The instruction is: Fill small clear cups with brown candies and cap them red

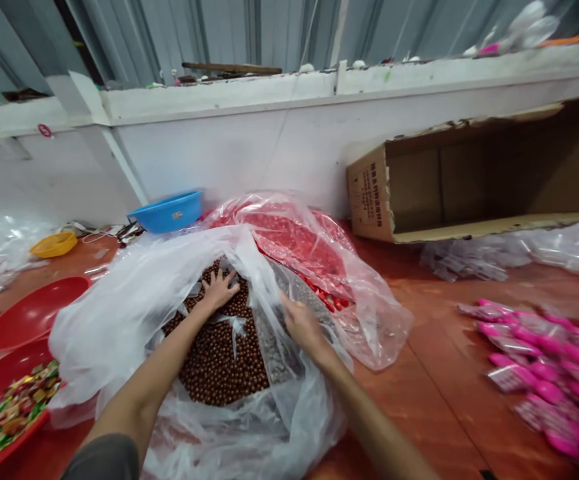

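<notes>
Here, left hand splayed on glossy brown spheres, right hand flat on crinkled plastic, both grips apart

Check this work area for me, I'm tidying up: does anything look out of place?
The cardboard carton looks odd: it lies on its side against the white wall, open face outward. The brown balls lie within the plastic bag, with no spill visible.

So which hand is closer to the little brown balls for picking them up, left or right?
Probably the left hand: it rests right on the brown balls. The right hand looks farther off, on the plastic bag beside them.
</notes>
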The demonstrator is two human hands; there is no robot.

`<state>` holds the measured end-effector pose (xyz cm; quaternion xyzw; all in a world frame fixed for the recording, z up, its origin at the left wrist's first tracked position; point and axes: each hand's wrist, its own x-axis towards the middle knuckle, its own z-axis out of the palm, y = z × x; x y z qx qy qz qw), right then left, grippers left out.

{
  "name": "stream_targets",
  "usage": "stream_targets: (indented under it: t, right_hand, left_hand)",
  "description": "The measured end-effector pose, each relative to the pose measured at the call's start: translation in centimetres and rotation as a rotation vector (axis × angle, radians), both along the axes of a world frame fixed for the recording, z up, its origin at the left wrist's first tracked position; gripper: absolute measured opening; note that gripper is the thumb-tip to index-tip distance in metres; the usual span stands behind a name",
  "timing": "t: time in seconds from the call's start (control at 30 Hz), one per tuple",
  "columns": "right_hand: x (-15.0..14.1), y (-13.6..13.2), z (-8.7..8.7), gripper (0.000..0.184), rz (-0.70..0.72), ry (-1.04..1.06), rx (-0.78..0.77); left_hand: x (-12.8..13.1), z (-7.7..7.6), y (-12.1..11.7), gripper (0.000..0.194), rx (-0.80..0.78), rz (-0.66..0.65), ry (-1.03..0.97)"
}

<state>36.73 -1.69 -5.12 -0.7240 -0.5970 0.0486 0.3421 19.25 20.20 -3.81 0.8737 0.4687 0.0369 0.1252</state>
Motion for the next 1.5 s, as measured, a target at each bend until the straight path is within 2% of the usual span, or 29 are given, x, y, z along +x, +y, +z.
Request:
stream_targets:
  t: [0.1,0.2,0.27,0.33,0.37,0.43,0.5,0.6,0.7,0.77,0.87,0.97,1.03,1.13,1.23,1.37,1.5]
  right_hand:
    - [-2.8,0.2,0.7,0.060,0.190,0.048,-0.002]
    - [-3.5,-0.8,1.9,0.059,0.299,0.073,0.016]
    - [-2.2,-1.6,2.6,0.052,0.355,0.125,0.000]
    - [0.5,-1.9,2.8,0.044,0.353,0.177,0.006]
    - [2.2,-1.8,2.6,0.040,0.309,0.176,0.021]
    - [6.1,-0.8,1.7,0.036,0.121,0.083,0.062]
    - [9.9,1.2,0.4,0.034,0.000,-0.070,0.020]
    - [14.2,5.5,-0.9,0.040,-0.015,-0.122,-0.025]
    - [16.4,10.8,-0.5,0.049,-0.020,-0.147,-0.052]
    - [16.8,14.7,0.6,0.051,-0.043,-0.156,-0.055]
    - [15.6,20.3,2.0,0.051,-0.039,-0.161,-0.083]
    - [13.2,24.1,1.8,0.051,0.098,-0.166,-0.171]
    - [12.1,25.3,0.9,0.049,0.196,-0.170,-0.247]
    - [12.3,25.3,-0.4,0.047,0.258,-0.175,-0.341]
    - [14.5,23.5,-0.9,0.045,0.245,-0.182,-0.400]
    - [17.5,19.5,-1.0,0.045,0.192,-0.164,-0.439]
    - [18.8,14.8,-2.0,0.053,0.125,-0.092,-0.463]
  left_hand:
    - [-1.3,-0.4,1.9,0.053,0.013,0.079,-0.098]
    - [-3.4,-0.5,3.5,0.053,0.012,0.094,-0.238]
    - [-4.8,-0.6,4.2,0.054,-0.001,0.077,-0.284]
    - [-5.9,-0.9,4.6,0.054,-0.016,0.075,-0.316]
    - [-6.2,-1.1,4.8,0.054,-0.022,0.078,-0.336]
    - [-6.5,-1.7,4.9,0.054,-0.031,0.094,-0.372]
    - [-6.4,-2.2,4.9,0.053,-0.039,0.112,-0.397]
    - [-6.1,-2.8,5.0,0.053,-0.056,0.131,-0.422]
    - [-6.0,-3.1,5.1,0.053,-0.067,0.146,-0.434]
    - [-6.0,-3.2,5.1,0.054,-0.070,0.155,-0.439]
    - [-6.1,-3.2,5.0,0.054,-0.083,0.161,-0.432]
    - [-6.3,-3.2,4.9,0.054,-0.080,0.148,-0.419]
    - [-6.4,-3.2,4.9,0.055,-0.062,0.126,-0.421]
    - [-6.5,-3.1,4.9,0.054,-0.052,0.109,-0.417]
    - [-6.4,-3.0,5.0,0.054,-0.053,0.122,-0.393]
    - [-6.0,-2.3,4.9,0.055,-0.027,0.090,-0.306]
    - [-5.8,-1.4,4.0,0.053,-0.036,0.043,-0.254]
